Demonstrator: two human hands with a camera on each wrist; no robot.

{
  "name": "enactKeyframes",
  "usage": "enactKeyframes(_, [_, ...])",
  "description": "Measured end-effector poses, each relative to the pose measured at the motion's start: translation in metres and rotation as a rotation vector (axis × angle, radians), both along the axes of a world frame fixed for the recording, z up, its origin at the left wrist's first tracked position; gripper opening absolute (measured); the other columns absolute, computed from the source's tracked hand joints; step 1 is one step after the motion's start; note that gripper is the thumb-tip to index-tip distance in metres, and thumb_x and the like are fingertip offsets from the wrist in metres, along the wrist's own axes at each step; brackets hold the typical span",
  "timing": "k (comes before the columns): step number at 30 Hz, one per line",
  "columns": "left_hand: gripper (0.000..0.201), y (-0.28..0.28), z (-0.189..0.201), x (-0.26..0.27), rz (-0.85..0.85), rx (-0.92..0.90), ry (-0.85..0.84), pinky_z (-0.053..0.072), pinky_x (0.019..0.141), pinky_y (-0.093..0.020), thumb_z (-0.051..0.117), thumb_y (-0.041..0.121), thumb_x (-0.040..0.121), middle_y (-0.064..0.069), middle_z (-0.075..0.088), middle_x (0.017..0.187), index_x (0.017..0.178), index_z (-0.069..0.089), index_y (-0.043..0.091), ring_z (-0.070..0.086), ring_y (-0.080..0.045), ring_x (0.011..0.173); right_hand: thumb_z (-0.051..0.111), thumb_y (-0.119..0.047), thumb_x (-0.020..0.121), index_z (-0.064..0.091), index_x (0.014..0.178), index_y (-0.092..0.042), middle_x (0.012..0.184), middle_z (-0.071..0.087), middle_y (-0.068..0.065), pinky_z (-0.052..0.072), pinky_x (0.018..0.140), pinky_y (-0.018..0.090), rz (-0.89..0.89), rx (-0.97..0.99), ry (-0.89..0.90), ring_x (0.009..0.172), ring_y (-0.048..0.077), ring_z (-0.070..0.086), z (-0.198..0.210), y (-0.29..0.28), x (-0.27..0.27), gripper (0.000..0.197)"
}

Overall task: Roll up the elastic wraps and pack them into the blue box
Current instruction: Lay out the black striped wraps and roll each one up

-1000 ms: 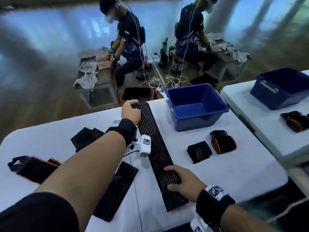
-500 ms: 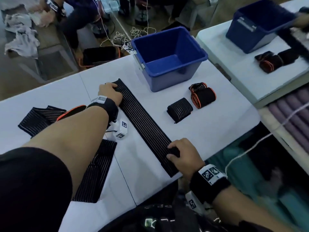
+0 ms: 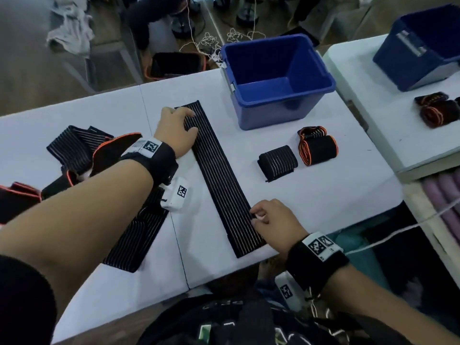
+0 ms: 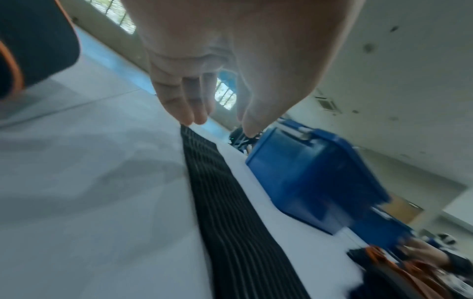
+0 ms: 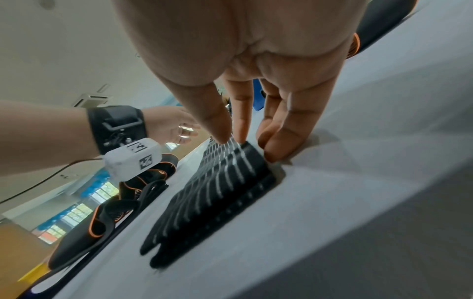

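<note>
Two hands work one wrap [image 3: 221, 175], a long black strip with pale stripes laid flat and diagonal across the white table [image 3: 323, 195]. The left hand [image 3: 178, 131] sits at its far end, fingers bent with their tips bearing down on the cloth; they press rather than grip — likely to pin that end so the strip stays straight and taut. The right hand [image 3: 272, 220] is at the near end by the table edge, and the right wrist view shows thumb and forefinger on top of the strip while the other fingers [image 5: 279, 145] curl against its side edge; it pinches the edge, I judge, to turn it over and start the roll toward the pinned end. The near end looks doubled, one layer lying on another, though I cannot tell whether that is a first fold.

Just beyond the strip's far end stands the blue box [image 3: 278, 78], which looks empty. That fits the plan — a roll finishing near the left hand would end close to where it must go. Two finished rolls wait right of the strip: a striped roll [image 3: 277, 161] and, just beside it, an orange-edged roll [image 3: 318, 148], neither yet packed. Loose wraps [image 3: 82, 148] lie heaped on the left, partly under the left forearm, still unrolled. Another blue bin [image 3: 420, 48] sits on the neighbouring table, well apart.
</note>
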State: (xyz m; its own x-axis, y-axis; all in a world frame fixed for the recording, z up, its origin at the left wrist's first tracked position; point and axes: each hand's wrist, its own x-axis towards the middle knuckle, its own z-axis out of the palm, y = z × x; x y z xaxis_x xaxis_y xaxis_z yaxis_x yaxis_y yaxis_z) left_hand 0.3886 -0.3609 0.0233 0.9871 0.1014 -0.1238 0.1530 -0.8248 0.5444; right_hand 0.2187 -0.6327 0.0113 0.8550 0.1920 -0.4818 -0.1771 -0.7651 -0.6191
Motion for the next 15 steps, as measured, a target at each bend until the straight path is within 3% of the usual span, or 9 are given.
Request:
enactKeyframes(3, [0.025,-0.016,0.014,-0.054,-0.155,-0.008,-0.038,0.043,0.088,-0.030,0.062,0.030,0.094,-0.003,0.052,0.119,0.118,0.062,0.024,0.057,-0.018,0.093,0.062,-0.018,0.091,0.062,0.111,-0.027,0.110,0.054,-0.004,0.045,0.086,0.020,0.091,-0.006,0.027,0.090,0.008,0.059,0.001,-0.009,0.008,0.022])
enactKeyframes(7, [0.004,-0.042,0.016,-0.137,-0.288,-0.050,0.009,0.047,0.081,-0.030,0.067,0.029,0.092,0.007,0.058,0.098,0.095,0.065,0.026,0.056,-0.011,0.086,0.066,-0.015,0.087,0.060,0.103,-0.029,0.103,0.058,-0.005,0.043,0.075,0.015,0.202,0.000,-0.011,0.081,0.005,0.060,-0.001,-0.016,0.012,0.023])
enactKeyframes(9, [0.007,-0.055,0.010,-0.176,-0.357,-0.052,0.070,0.049,0.078,-0.030,0.070,0.031,0.089,0.009,0.058,0.093,0.090,0.066,0.025,0.056,-0.010,0.083,0.067,-0.014,0.086,0.061,0.102,-0.029,0.100,0.057,-0.006,0.040,0.071,0.011,0.264,0.000,-0.051,0.078,0.003,0.059,-0.002,-0.018,0.012,0.023])
enactKeyframes(12, [0.023,-0.074,-0.005,-0.221,-0.398,-0.037,0.146,0.051,0.081,-0.031,0.075,0.037,0.085,0.004,0.059,0.101,0.101,0.072,0.021,0.058,-0.015,0.087,0.066,-0.016,0.087,0.063,0.103,-0.026,0.098,0.057,-0.005,0.044,0.077,0.017,0.379,-0.007,-0.113,0.078,0.005,0.056,-0.005,-0.022,0.009,0.019])
enactKeyframes(15, [0.047,-0.085,-0.016,-0.249,-0.322,-0.039,0.143,0.046,0.085,-0.023,0.078,0.044,0.081,0.003,0.057,0.112,0.119,0.070,0.018,0.052,-0.008,0.090,0.070,-0.030,0.088,0.062,0.112,-0.023,0.099,0.052,-0.008,0.050,0.086,0.027,0.512,-0.038,-0.154,0.082,0.006,0.052,-0.006,-0.026,0.006,0.026])
